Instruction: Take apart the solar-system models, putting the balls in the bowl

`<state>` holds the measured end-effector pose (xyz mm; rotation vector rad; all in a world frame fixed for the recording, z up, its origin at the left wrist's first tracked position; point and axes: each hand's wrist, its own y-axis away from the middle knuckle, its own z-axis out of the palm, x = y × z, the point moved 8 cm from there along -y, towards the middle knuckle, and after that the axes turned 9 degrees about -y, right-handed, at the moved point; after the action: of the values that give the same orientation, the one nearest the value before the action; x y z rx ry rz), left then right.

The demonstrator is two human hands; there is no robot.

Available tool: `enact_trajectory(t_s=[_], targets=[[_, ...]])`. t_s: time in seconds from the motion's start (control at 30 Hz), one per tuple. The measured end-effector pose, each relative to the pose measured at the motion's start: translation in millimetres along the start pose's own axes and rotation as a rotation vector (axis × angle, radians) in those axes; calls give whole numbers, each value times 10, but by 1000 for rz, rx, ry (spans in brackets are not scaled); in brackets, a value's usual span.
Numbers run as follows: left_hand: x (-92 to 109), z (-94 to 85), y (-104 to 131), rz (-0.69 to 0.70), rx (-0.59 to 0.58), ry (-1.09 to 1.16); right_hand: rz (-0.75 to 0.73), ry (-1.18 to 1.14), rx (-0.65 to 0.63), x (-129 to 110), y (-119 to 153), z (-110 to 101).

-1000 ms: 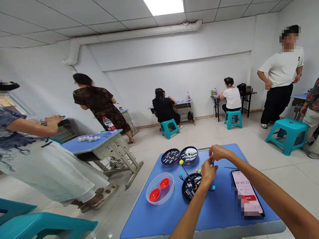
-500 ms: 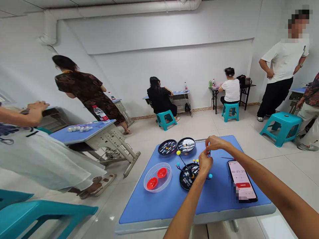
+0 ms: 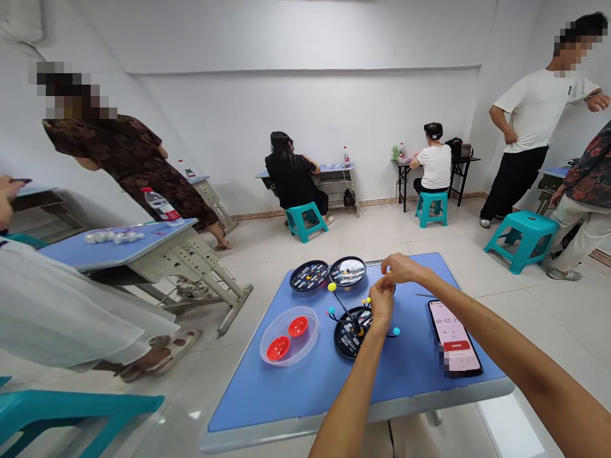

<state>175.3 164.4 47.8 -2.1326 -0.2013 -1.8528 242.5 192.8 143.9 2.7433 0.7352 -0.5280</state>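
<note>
A planet model with a round black base [image 3: 347, 340] stands on the blue table. Thin black arms spread from its middle, tipped with coloured balls such as a yellow ball [image 3: 332, 287] and a blue ball [image 3: 396, 331]. Above the far right side of the base, my left hand [image 3: 382, 304] is closed in a pinch. My right hand [image 3: 405, 270] meets it from the right, fingers pinched together at the same spot. A bit of dark curved arm shows beside the fingertips, but what they grip is mostly hidden by the fingers.
Two black discs [image 3: 309, 276] lie behind the model on the table [image 3: 286, 407]. A clear plastic tray [image 3: 312, 337] holds two red half-shells [image 3: 278, 348]. On the right lie a phone [image 3: 456, 337] showing a timer and a thin rod [image 3: 424, 295]. People, desks and turquoise stools surround me.
The view has shifted, so the table sits slightly further left and higher. My hands stay pinched together over the model. At the right, a standing person has raised one forearm.
</note>
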Motion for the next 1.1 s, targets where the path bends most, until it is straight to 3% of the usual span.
enact_trajectory(t_s=[0.23,0.6,0.8,1.1], targets=[[6,-30,-6,13,24,38,64,218,15,-64,86,-72],[-10,-82,-35,-14,46,-14,-18,333,-42,-228,104,-62],[48,-156,-53,-7,72,-69,-101,331,-35,-309,107,-33],[69,-171,-55,18,97,-124,-43,197,-52,-185,49,-16]])
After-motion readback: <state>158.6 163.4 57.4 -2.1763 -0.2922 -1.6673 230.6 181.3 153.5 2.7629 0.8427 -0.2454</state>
